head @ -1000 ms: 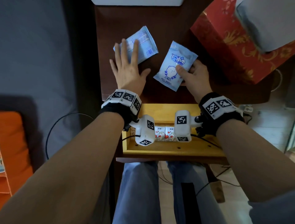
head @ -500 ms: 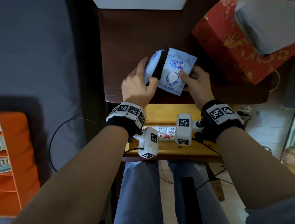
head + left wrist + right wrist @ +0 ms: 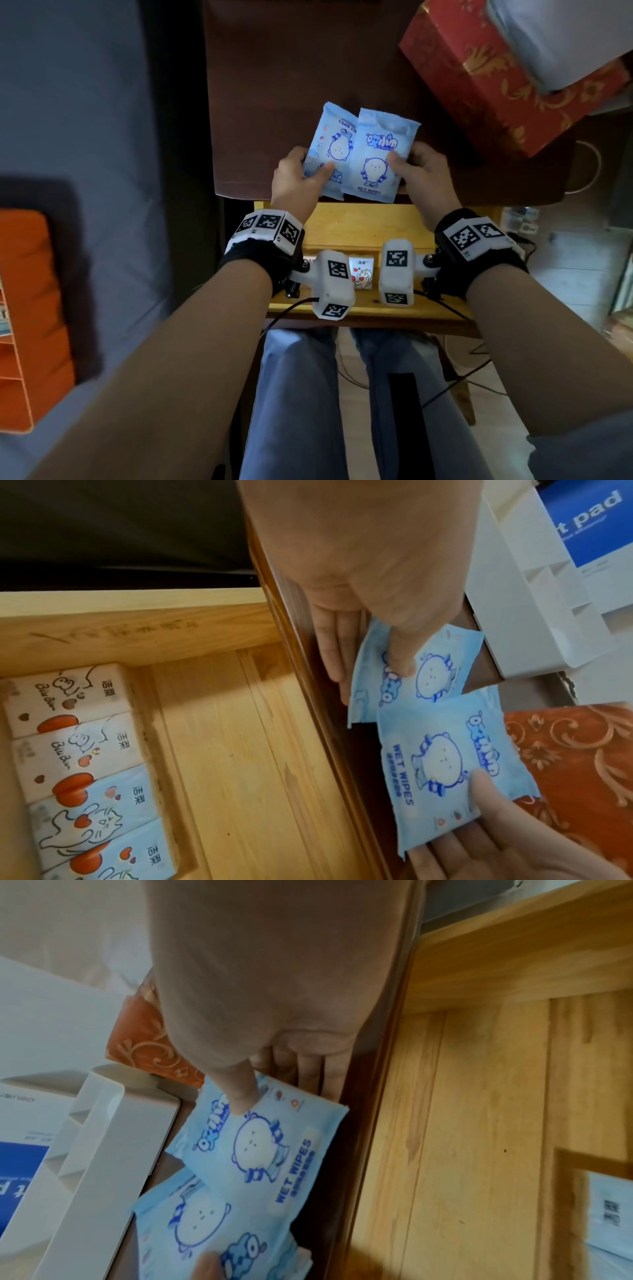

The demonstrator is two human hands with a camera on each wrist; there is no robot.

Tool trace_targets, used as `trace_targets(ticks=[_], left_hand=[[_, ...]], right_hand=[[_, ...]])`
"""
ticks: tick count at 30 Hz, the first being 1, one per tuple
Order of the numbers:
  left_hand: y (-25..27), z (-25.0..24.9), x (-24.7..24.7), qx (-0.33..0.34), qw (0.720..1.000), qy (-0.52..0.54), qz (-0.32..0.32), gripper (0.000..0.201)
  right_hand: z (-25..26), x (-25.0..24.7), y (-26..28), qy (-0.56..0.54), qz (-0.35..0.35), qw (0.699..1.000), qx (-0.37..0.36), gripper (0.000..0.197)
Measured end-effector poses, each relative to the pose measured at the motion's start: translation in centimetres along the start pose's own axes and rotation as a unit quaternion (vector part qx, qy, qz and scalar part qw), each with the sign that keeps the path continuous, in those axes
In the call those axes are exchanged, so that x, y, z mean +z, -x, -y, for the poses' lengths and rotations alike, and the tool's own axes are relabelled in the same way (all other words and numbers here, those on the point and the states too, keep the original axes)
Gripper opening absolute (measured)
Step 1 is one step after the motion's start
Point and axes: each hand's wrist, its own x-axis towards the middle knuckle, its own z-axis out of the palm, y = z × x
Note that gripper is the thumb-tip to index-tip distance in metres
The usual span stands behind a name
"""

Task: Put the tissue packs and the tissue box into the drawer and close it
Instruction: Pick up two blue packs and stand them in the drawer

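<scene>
Nearest me, the open wooden drawer (image 3: 342,226) has small tissue packs (image 3: 78,753) lined up along its front. Just past it, above the dark surface (image 3: 308,68) edge, my left hand (image 3: 294,181) pinches one blue wipes pack (image 3: 330,147), and my right hand (image 3: 423,178) pinches the other pack (image 3: 376,161), their edges overlapping. Farther right stands the red tissue box (image 3: 479,85).

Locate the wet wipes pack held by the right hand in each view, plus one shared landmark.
Head: right wet wipes pack, centre, overlapping the left pack's edge, above the open drawer.
Left wrist: lower right, thumb on its corner.
Right wrist: centre, thumb on top.
Shared landmark: red tissue box.
</scene>
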Motion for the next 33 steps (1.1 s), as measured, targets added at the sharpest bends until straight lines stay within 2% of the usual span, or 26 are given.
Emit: trace_targets(ticks=[5, 9, 11, 13, 14, 18, 20, 24, 27, 33], left_hand=[[1.8, -0.2, 0.2, 0.014, 1.0, -0.012, 0.002, 0.019], [4.0, 0.0, 0.2, -0.004, 1.0, 0.019, 0.017, 0.005], [5.0, 0.3, 0.2, -0.019, 0.998, 0.044, 0.038, 0.007], [6.1, 0.6, 0.1, -0.023, 0.996, 0.066, 0.05, 0.006], [6.6, 0.7, 0.0, -0.025, 0.995, 0.079, 0.048, 0.007], [8.1, 2.4, -0.7, -0.073, 0.983, 0.168, 0.024, 0.035], [8.7, 3.9, -1.3, -0.092, 0.979, 0.182, 0.015, 0.036], [9.9, 7.0, -1.5, -0.091, 0.986, 0.136, -0.007, 0.022], [10.0, 9.1, -1.0, -0.07, 0.989, 0.129, -0.031, 0.022], [8.2, 11.5, 0.5, -0.026, 0.997, 0.016, -0.069, 0.025]], right_hand=[[0.1, -0.7, 1.4, -0.014, -0.008, 0.999, -0.045, 0.024], [-0.2, -1.0, 2.8, 0.04, 0.06, 0.995, -0.07, 0.014], [-0.6, -0.9, 3.5, 0.069, 0.083, 0.992, -0.07, 0.006], [-1.3, -0.7, 4.2, 0.081, 0.088, 0.991, -0.059, 0.006], [-1.7, -0.6, 4.6, 0.083, 0.083, 0.992, -0.051, 0.008], [-3.9, 0.1, 6.3, 0.063, 0.076, 0.995, -0.021, 0.019], [-5.1, 0.6, 7.2, 0.058, 0.095, 0.994, -0.004, 0.016], [-7.6, 1.6, 8.7, 0.059, 0.116, 0.991, 0.041, 0.023], [-9.6, 2.4, 9.5, 0.084, 0.111, 0.989, 0.044, 0.029], [-13.1, 3.2, 8.3, 0.071, 0.018, 0.997, 0.031, 0.021]])
